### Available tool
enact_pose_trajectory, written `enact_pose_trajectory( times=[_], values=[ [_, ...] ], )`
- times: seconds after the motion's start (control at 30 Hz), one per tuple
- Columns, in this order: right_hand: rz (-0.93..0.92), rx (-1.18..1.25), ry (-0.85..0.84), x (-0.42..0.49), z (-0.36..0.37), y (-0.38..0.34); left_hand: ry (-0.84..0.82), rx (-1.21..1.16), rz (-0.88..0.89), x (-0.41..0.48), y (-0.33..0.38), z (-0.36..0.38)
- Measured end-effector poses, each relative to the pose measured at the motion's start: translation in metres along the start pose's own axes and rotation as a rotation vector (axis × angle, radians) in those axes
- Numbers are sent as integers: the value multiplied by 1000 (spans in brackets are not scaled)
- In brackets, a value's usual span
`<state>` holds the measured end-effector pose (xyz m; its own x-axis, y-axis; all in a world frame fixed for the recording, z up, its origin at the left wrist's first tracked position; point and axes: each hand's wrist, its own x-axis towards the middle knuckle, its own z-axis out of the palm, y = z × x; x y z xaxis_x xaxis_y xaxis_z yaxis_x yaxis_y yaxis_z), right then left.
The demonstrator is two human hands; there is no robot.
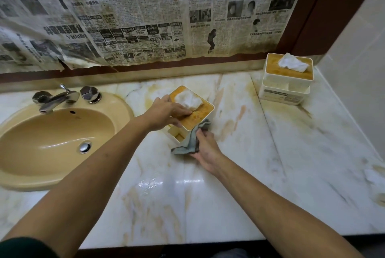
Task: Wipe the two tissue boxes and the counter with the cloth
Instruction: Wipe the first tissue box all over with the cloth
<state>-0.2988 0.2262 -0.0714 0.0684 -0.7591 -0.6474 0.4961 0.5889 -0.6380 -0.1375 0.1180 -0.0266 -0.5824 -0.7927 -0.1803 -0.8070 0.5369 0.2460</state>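
A white tissue box with a wooden lid [199, 114] stands on the marble counter [239, 174] just right of the sink, a white tissue sticking out of its top. My left hand [166, 112] grips the box's near-left edge, fingers lying over the lid. A grey cloth [192, 140] is bunched in my right hand [205, 149] and pressed against the box's front right corner. The second tissue box [286, 82], same kind, stands at the back right by the wall corner.
A beige sink [48, 138] with a chrome tap [56, 99] fills the left side. Old newspaper [145, 17] covers the wall behind. Yellow-brown stains streak the counter around both boxes. A tiled side wall [358, 70] bounds the counter on the right.
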Motion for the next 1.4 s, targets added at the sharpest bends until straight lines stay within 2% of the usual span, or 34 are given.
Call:
enact_pose_trajectory(
  times=[0.1,0.23,0.33,0.57,0.93,1.13,1.27,1.4],
  values=[
    [-103,-149,119,9,-6,-16,7,-12,-10,-1,0,0],
    [-297,-204,167,18,-15,-26,24,-32,-21,-4,0,5],
    [-365,-293,241,19,-16,-16,29,-20,-24,-5,2,5],
    [-333,-275,259,6,-19,15,38,-52,-30,-6,3,5],
    [-497,-363,338,14,-15,-25,59,-70,-48,-9,6,6],
    [-240,-276,201,-4,-8,26,65,-81,-33,-8,4,6],
    [-334,-336,291,9,-8,-7,54,-84,-39,-8,5,5],
    [-334,-325,351,27,-12,-49,43,-53,-47,-7,5,3]
  ],
)
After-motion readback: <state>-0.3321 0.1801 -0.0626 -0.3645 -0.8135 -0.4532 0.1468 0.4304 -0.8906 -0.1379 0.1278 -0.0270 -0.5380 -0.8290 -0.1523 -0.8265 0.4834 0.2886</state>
